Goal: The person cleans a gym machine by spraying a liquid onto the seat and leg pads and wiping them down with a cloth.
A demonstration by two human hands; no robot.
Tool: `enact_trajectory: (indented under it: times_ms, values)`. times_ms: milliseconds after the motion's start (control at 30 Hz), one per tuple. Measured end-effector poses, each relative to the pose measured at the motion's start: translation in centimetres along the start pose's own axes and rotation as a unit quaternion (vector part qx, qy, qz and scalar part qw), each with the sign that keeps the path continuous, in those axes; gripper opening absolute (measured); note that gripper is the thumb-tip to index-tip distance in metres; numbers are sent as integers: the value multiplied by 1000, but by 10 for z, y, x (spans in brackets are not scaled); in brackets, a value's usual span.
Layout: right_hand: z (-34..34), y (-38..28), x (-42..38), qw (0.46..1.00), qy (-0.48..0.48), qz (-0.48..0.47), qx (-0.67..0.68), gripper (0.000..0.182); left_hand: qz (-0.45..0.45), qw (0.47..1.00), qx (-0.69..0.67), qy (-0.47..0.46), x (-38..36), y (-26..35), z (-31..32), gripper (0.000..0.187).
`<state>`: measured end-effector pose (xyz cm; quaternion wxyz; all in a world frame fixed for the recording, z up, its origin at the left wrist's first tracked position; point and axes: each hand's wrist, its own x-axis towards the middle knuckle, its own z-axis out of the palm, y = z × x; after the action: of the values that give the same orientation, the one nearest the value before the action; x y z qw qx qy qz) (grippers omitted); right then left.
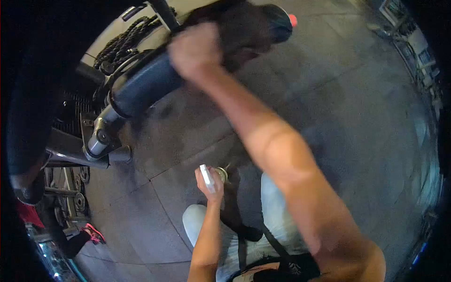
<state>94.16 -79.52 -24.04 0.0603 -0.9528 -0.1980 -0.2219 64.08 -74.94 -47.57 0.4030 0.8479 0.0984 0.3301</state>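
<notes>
on padded roller [145, 87], right hand [195, 49] w/ cloth [249, 28]

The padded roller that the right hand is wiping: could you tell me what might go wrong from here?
Possible risks, judged from this moment:
1. The right hand presses a dark cloth on the padded roller; the image is blurred there, so the cloth could slip off.
2. The left hand holds a small spray bottle low over the floor; stray spray might wet it.
3. Another person's pink shoe is close by the machine.
</notes>
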Motion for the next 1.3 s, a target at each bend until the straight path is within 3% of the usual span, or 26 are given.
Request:
enact_trajectory:
  times_ms: [167, 300, 433, 500, 633, 733, 833, 900, 933, 967, 1033, 1233, 1300]
  values:
    - [10, -63, -20, 966, 141, -98, 191, 32, -63, 997, -46, -1, -12, -18, 5, 6]
    - [34, -28, -40, 920, 310, -159, 178, 39, -95, 995, -23, -10, -1, 0, 6, 6]
    - [42, 23, -45, 921, 332, -127, 157, 53, -88, 996, -15, -3, -3, 3, 4, 6]
    - [30, 57, -41, 946, 262, -116, 149, 59, -75, 997, 3, 0, -6, -2, 0, 6]
    - [37, 109, -5, 975, 194, 64, 82, 56, -81, 997, -2, -10, -9, -1, -3, 5]
    - [12, 87, -5, 988, 99, 113, 40, 52, -70, 997, 4, -23, -2, 8, -6, 4]
    - [-5, 36, 12, 990, -14, 94, 101, 50, -72, 997, -19, -11, -7, -3, -4, 11]
    - [-5, -21, 8, 983, 9, 10, 184, 50, -66, 998, -13, -14, -4, 0, -3, 7]
    - [4, -56, 20, 960, -77, -6, 267, 46, -63, 998, -10, -15, -3, 3, -3, 7]
    - [-11, -82, 5, 974, -71, -53, 209, 43, -36, 999, -18, -17, -1, 5, -3, 7]
    - [-7, -136, -5, 970, -3, -82, 228, 44, 20, 999, -33, -20, 1, 5, -8, 8]
    - [-5, -79, 2, 971, -36, -160, 175, 46, -67, 997, -15, -33, 2, 11, -9, 6]
    - [0, -22, 7, 972, -15, -97, 214, 53, -106, 993, -43, -35, -3, 3, -6, 6]
